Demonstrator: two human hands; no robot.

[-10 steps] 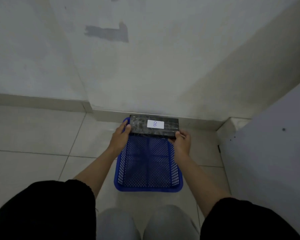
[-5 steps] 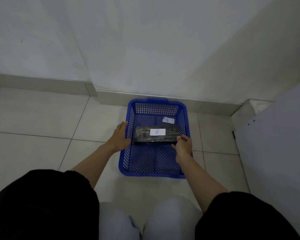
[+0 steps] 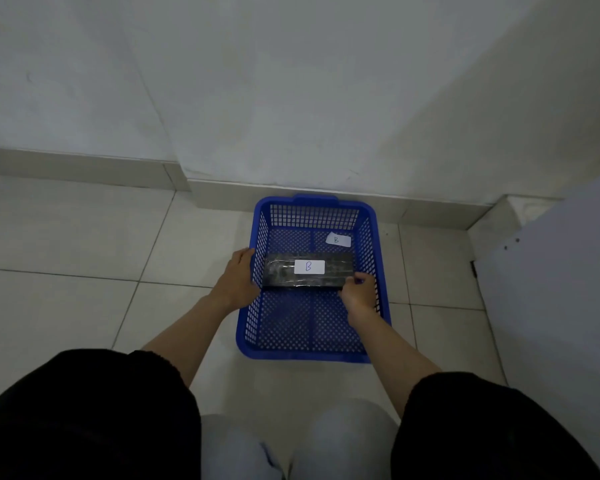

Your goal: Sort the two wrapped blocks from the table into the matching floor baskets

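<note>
A blue mesh basket [image 3: 310, 356] stands on the tiled floor against the wall's skirting. A small white slip marked "B" [image 3: 338, 240] lies in its far right corner. The black wrapped block [image 3: 279, 273], with a white "B" label on top, lies crosswise inside the basket near the middle. My right hand [image 3: 359, 294] is inside the basket, with fingers pinching the block's near right corner. My left hand [image 3: 238, 278] is outside the basket, fingers apart against the left wall, holding nothing.
A white wall [image 3: 291, 98] with a skirting ledge rises just behind the basket. A pale grey panel [image 3: 568, 289] stands close on the right. Bare floor tiles [image 3: 84, 254] spread to the left. My knees [image 3: 291, 445] are at the bottom.
The block came down from above the basket's far rim into the basket. My left hand let go of it and now rests outside the left wall. My right hand stayed on it.
</note>
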